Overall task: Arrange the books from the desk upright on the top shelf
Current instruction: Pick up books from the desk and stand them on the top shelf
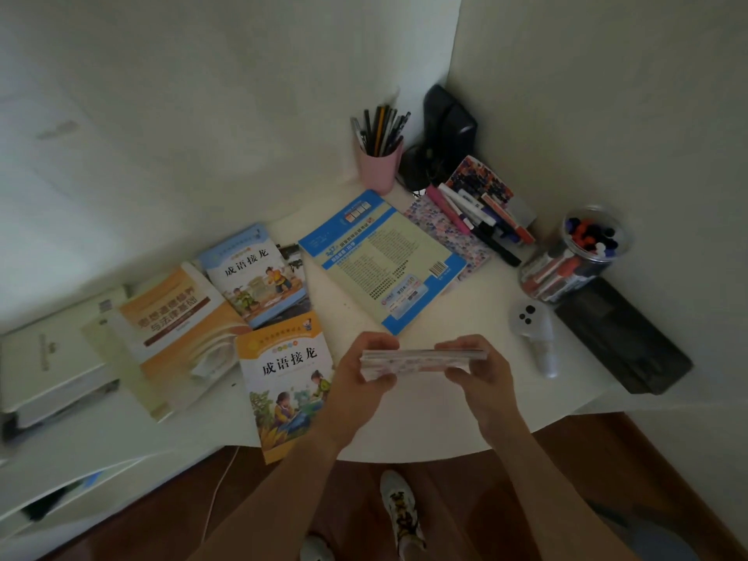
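A thin book (421, 360) is held edge-on above the white desk (425, 431), level with its front. My left hand (358, 382) grips its left end and my right hand (481, 374) grips its right end. Flat on the desk lie a large blue-bordered book (382, 261), an orange picture book (287, 382) hanging over the front edge, a light-blue picture book (257, 275), and an orange-and-white textbook (178, 321). A white book (44, 358) lies at the far left. No shelf top is in view.
A pink pencil cup (378, 164) stands at the back, beside a dark object in the corner. Markers and a patterned box (477, 204), a clear jar of pens (574, 257), a black case (623, 342) and a white controller (534, 334) fill the right side.
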Action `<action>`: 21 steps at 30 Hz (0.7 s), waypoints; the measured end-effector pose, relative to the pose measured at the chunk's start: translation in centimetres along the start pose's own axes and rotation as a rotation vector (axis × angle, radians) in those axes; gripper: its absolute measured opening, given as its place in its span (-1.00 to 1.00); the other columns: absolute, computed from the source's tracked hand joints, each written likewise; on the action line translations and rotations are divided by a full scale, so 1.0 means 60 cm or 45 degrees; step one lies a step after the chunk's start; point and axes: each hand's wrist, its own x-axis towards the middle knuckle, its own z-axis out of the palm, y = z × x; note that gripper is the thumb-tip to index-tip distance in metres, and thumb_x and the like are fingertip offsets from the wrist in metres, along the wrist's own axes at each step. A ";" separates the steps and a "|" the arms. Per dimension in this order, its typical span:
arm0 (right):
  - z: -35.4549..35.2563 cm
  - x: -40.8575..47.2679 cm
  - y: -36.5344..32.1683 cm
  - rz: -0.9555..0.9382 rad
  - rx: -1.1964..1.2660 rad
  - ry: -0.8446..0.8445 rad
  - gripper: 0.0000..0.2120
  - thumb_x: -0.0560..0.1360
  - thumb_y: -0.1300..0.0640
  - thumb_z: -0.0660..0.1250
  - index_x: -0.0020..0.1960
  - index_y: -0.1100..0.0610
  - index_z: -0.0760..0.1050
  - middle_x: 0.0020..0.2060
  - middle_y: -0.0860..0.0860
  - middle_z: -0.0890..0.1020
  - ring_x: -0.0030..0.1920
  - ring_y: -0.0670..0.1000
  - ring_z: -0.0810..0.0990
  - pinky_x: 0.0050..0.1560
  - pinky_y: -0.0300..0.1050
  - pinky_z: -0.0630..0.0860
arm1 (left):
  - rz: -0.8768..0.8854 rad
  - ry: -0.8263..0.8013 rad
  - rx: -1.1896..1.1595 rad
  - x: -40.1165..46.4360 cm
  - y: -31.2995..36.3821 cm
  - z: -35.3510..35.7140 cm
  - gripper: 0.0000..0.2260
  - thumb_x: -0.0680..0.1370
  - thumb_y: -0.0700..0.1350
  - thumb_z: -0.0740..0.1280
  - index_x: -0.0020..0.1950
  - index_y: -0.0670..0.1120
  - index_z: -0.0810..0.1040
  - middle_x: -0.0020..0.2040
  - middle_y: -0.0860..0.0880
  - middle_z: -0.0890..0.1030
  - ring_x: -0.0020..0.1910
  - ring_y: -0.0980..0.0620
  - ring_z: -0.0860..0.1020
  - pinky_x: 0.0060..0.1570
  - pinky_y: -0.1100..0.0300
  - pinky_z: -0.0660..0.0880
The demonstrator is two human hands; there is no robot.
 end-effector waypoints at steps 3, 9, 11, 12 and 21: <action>0.011 -0.007 0.019 0.060 -0.039 -0.027 -0.65 0.19 0.41 0.33 -0.05 0.18 0.53 0.00 0.06 0.72 0.14 0.06 0.64 0.09 -0.09 0.52 | -0.105 0.028 -0.054 -0.003 -0.021 0.013 -0.53 0.39 -0.53 0.31 0.13 -0.05 0.57 0.08 0.10 0.61 0.09 0.09 0.56 -0.02 0.27 0.53; 0.012 0.004 0.018 0.154 -0.007 -0.014 -0.76 0.44 0.43 0.46 0.06 0.29 0.51 -0.09 0.07 0.68 -0.05 0.00 0.68 -0.03 -0.06 0.57 | -0.207 0.167 -0.227 0.005 0.007 0.033 -0.83 0.50 -0.40 0.28 0.07 -0.25 0.51 -0.14 -0.06 0.57 -0.15 -0.01 0.52 -0.25 0.32 0.49; 0.002 0.006 0.015 0.237 -0.006 -0.019 -0.70 0.49 0.35 0.47 0.18 0.18 0.52 0.02 0.08 0.71 -0.03 0.05 0.73 -0.04 0.01 0.68 | -0.354 0.175 -0.228 0.009 0.011 0.038 -0.72 0.57 -0.41 0.27 0.21 -0.14 0.54 -0.10 0.01 0.64 -0.16 0.09 0.61 -0.30 0.34 0.55; -0.003 0.006 0.017 0.308 -0.049 -0.008 -0.72 0.51 0.29 0.47 0.17 0.13 0.51 0.05 0.09 0.71 -0.01 0.09 0.74 -0.04 0.09 0.69 | -0.412 0.146 -0.172 0.012 0.007 0.041 -0.70 0.59 -0.38 0.28 0.25 -0.11 0.52 -0.04 0.01 0.64 -0.09 0.09 0.63 -0.24 0.29 0.60; -0.028 0.026 0.023 0.472 -1.264 0.185 -0.60 0.49 0.03 0.42 0.22 0.19 0.42 0.14 0.14 0.48 0.08 0.10 0.48 0.05 -0.03 0.50 | -0.522 0.274 0.459 0.064 -0.007 0.047 -0.56 0.62 -0.13 0.32 0.49 -0.10 0.38 0.38 -0.10 0.49 0.35 -0.12 0.50 0.31 0.07 0.46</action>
